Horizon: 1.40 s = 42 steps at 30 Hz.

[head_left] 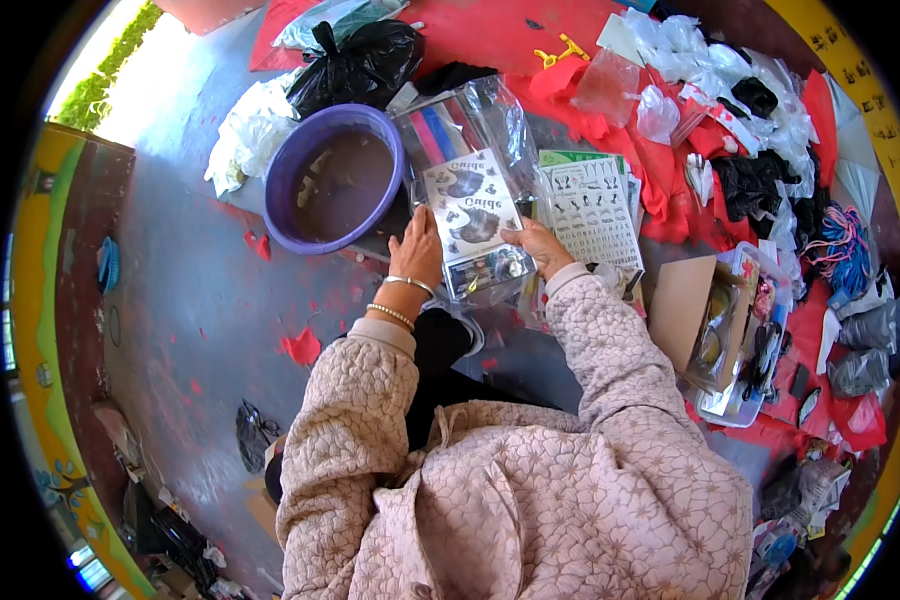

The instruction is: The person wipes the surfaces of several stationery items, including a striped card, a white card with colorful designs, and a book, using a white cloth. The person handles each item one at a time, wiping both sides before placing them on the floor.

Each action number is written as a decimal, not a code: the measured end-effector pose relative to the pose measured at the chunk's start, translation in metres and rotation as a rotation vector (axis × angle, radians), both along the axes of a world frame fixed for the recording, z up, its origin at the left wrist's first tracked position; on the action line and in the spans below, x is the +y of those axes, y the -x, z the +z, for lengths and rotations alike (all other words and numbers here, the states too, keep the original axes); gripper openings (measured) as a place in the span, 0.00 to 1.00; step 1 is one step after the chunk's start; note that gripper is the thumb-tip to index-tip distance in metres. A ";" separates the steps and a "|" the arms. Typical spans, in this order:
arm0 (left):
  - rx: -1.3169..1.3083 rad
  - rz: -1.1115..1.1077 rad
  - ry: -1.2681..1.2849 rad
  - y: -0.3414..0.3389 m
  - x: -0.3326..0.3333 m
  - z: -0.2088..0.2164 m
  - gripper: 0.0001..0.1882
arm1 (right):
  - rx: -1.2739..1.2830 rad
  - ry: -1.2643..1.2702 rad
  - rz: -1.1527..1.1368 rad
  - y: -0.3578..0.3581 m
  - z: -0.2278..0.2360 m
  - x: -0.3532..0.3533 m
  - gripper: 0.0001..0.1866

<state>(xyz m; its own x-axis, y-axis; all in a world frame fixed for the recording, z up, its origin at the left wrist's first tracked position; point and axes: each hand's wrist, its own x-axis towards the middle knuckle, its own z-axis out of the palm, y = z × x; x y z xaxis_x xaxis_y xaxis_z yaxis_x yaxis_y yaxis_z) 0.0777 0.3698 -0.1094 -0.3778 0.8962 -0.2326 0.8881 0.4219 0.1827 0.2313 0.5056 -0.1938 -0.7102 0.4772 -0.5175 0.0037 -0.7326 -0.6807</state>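
"What's in the hands?"

"One white printed card [480, 192], flat and rectangular, with dark feathery pictures. The right hand [538, 250] pinches its right edge, thumb on top. The left hand [417, 250] lies at the left edge, fingers extended; I can't tell how firmly it holds."

"Where is the card?"

"Held above the grey floor [210, 320], short of the near edge of the red sheeting [470, 35]. Crinkled clear plastic [510, 120] spreads behind it."

"What's to its left?"

"One round purple plastic basin [388, 128], smooth-rimmed, with murky brown liquid [355, 185] in it. Beyond, one knotted, shiny black bag [360, 70] overlaps the sheeting's left corner."

"And to the right?"

"Overlapping printed sheets [602, 215], too layered to count. Farther right, one cardboard box [682, 310] sits in a clear plastic tub [738, 410] by the sheeting's near edge."

"Anything on the wrists?"

"Two bracelets on the left: one smooth silvery bangle [410, 283], one beaded band [391, 314]. Both sleeves are quilted pink fabric."
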 end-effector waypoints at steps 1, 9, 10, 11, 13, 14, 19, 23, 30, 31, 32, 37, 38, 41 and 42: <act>0.026 -0.007 -0.042 -0.001 0.000 -0.005 0.30 | 0.018 -0.006 0.002 0.009 -0.005 0.008 0.16; 0.019 -0.047 -0.010 -0.002 0.000 0.002 0.24 | 0.090 -0.305 -0.014 0.077 -0.034 0.051 0.17; 0.002 -0.035 -0.013 -0.003 -0.002 0.003 0.24 | 0.097 -0.335 -0.028 0.084 -0.031 0.052 0.18; -0.014 -0.024 -0.016 -0.002 -0.002 0.003 0.24 | 0.105 -0.366 -0.043 0.090 -0.027 0.053 0.18; -0.046 -0.058 -0.006 0.002 0.001 0.000 0.31 | -0.017 -0.574 0.011 0.097 -0.034 0.068 0.22; -0.046 -0.073 -0.001 0.003 0.001 0.001 0.31 | -0.097 -0.673 0.047 0.100 -0.038 0.075 0.22; -0.005 -0.110 -0.031 0.003 -0.005 -0.001 0.33 | -0.413 -1.090 0.250 0.112 -0.018 0.085 0.23; -0.026 -0.136 -0.009 0.002 0.004 0.002 0.33 | -0.731 -1.320 0.265 0.124 -0.039 0.101 0.23; -0.056 -0.108 0.053 0.000 0.000 -0.005 0.27 | -0.771 -1.383 -0.010 0.131 -0.058 0.063 0.21; -0.056 -0.109 0.046 0.000 -0.002 -0.007 0.27 | -0.696 -1.347 0.002 0.130 -0.057 0.064 0.21; -0.048 -0.119 0.044 0.000 -0.004 -0.007 0.26 | -0.671 -1.352 0.014 0.128 -0.058 0.061 0.21; 0.025 -0.201 -0.052 -0.002 -0.002 -0.011 0.24 | -0.803 -1.537 0.140 0.115 -0.038 0.048 0.26; -0.014 -0.202 0.005 -0.002 -0.002 -0.012 0.23 | -0.861 -1.549 0.126 0.115 -0.037 0.044 0.26; -0.025 -0.261 0.128 0.008 -0.002 -0.020 0.20 | -0.762 -1.721 -0.006 0.076 -0.031 0.013 0.29; 0.040 -0.309 0.136 0.023 -0.011 -0.052 0.18 | -0.703 -1.673 0.083 0.065 -0.019 -0.005 0.28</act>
<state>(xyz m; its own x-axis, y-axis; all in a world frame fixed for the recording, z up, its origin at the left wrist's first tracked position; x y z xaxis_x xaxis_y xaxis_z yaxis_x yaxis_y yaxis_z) 0.0548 0.3588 -0.1619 -0.1042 0.9316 -0.3483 0.9831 0.1495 0.1058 0.1662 0.5004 -0.2126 -0.6416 0.7295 0.2368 0.5800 0.6635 -0.4726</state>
